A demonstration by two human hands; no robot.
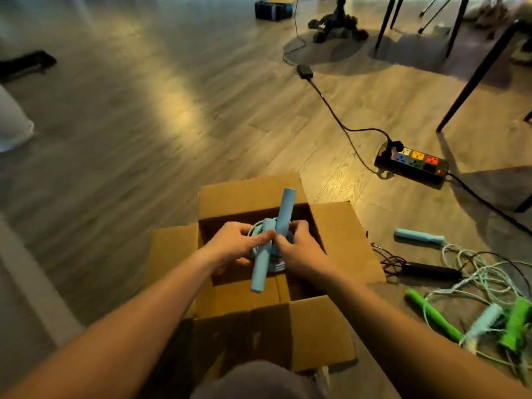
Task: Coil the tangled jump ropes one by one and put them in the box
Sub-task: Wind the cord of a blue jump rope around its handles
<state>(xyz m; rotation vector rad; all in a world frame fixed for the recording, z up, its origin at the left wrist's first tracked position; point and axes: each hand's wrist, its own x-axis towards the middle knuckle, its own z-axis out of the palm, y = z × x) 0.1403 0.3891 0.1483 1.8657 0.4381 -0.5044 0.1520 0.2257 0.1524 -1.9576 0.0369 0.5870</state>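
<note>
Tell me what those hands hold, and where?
The left hand and right hand grip a coiled blue jump rope where its handles cross.

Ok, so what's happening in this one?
A person holds a coiled blue jump rope, its two handles crossed, over the opening of the cardboard box on the floor. The left hand grips the coil from one side and the right hand pinches it from the other; it has not been let go. The tangled ropes, with blue, black and green handles, lie on the floor to the right of the box.
</note>
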